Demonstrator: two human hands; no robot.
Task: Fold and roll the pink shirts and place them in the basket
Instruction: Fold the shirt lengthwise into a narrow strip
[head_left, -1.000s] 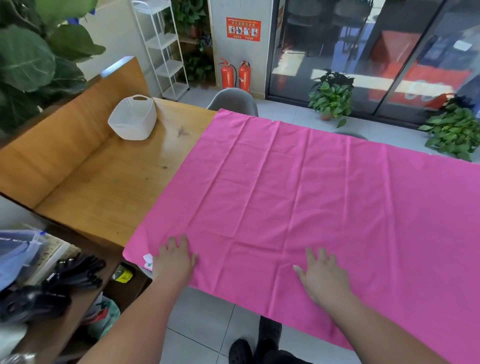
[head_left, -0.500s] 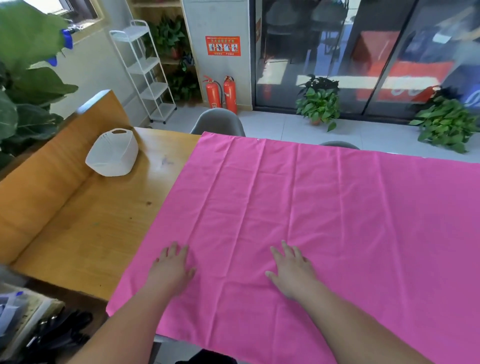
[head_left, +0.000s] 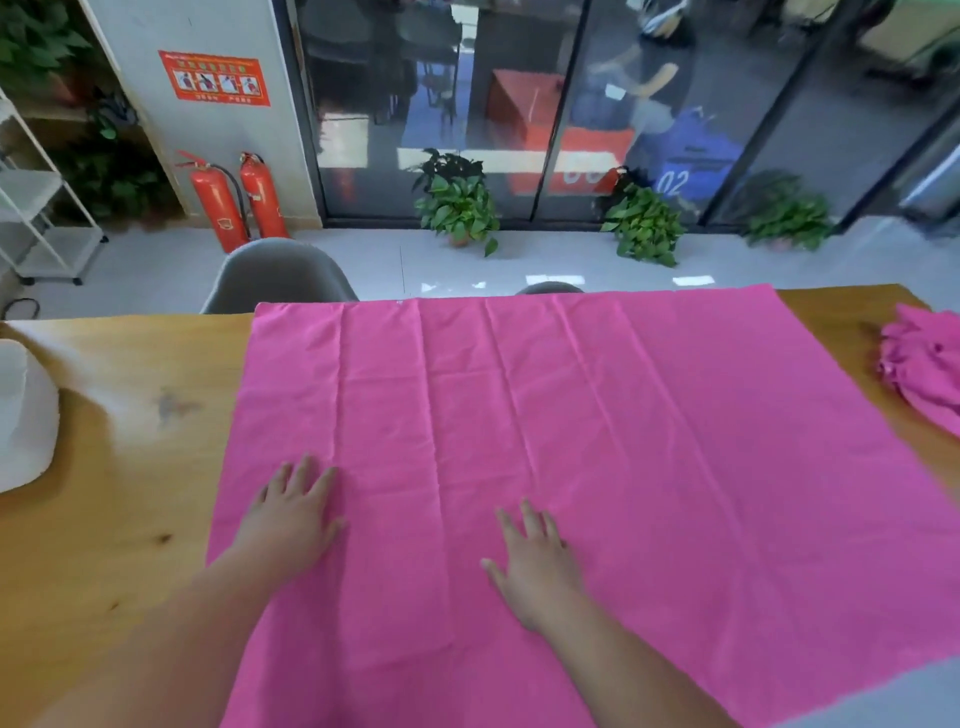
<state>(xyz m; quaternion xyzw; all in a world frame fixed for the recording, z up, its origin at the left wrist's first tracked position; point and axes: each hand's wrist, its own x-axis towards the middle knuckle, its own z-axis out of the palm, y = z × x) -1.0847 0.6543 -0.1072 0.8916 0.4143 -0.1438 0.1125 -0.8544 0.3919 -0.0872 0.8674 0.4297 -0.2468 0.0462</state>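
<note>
Pink cloth (head_left: 597, 441) spread flat on wooden counter (head_left: 119, 519). Left hand (head_left: 293, 514) and right hand (head_left: 535, 564) flat on its near part, fingers straight, hands apart. White basket (head_left: 23, 415) far left. Pink pile (head_left: 922, 371) far right.

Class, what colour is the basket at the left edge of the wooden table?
White. The basket shows best in the head view, the only one given.
</note>
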